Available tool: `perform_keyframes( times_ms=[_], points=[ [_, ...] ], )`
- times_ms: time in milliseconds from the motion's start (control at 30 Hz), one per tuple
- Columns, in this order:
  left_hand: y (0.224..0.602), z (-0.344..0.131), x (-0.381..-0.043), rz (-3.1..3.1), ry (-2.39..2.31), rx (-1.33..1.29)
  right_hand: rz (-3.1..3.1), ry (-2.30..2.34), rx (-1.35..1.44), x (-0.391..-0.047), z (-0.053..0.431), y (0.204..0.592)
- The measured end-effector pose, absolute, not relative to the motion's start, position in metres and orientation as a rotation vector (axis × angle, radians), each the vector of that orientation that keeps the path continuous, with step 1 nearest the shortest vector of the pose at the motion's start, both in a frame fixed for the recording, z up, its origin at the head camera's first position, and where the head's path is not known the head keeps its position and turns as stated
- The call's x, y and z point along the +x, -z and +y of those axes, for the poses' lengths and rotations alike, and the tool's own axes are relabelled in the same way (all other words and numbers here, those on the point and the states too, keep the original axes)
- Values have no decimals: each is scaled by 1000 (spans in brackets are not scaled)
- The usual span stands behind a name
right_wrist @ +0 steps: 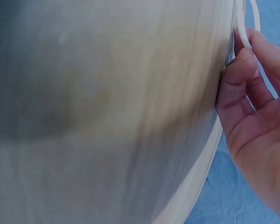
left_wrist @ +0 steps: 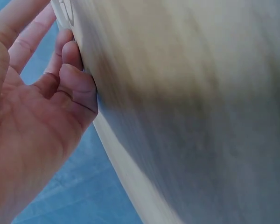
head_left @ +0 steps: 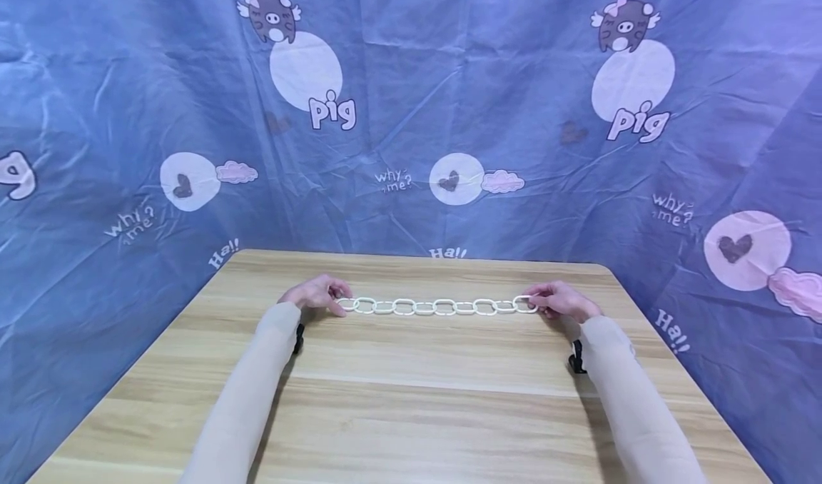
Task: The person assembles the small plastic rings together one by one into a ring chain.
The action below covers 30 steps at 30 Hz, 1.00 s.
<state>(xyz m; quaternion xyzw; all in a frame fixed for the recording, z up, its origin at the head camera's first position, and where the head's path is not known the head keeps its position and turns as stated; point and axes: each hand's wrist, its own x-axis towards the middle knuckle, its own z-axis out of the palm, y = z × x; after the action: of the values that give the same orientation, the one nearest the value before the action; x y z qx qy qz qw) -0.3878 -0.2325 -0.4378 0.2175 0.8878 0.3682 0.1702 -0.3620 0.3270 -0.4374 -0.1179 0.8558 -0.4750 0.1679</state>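
A chain of white plastic links (head_left: 444, 306) stretches in a straight row across the far part of the table, between the two hands. At its left end my left hand (head_left: 319, 293) has thumb and forefinger on either side of the last link. In the left wrist view, links (left_wrist: 66, 11) show at the top edge by the fingers, while the thumb tip is out of frame. My right hand (head_left: 561, 299) pinches the end link on the right. The right wrist view shows that white link (right_wrist: 243, 25) between thumb and fingers, with the lower fingers curled close at the tabletop.
The light wooden table (head_left: 411, 412) has rounded far corners. A blue printed curtain (head_left: 411, 113) hangs behind it and at both sides. Black wrist straps (head_left: 577, 358) show at the grey sleeves.
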Motion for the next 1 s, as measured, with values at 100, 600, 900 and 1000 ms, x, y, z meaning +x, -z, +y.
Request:
perform_keyframes(
  times_ms=[100, 600, 900, 1000],
  points=[
    [438, -232, -389, 2535, -1034, 609, 2459, 1333, -321, -364, 326, 437],
    [440, -231, -399, 2567, -1066, 479, 2472, 1380, -224, -375, 326, 444],
    [439, -230, -401, 2581, -1035, 474, 2496, 1340, -226, -376, 328, 445],
    [441, -230, -401, 2588, -1022, 489, 2496, 1330, -231, -375, 328, 446]
  ],
)
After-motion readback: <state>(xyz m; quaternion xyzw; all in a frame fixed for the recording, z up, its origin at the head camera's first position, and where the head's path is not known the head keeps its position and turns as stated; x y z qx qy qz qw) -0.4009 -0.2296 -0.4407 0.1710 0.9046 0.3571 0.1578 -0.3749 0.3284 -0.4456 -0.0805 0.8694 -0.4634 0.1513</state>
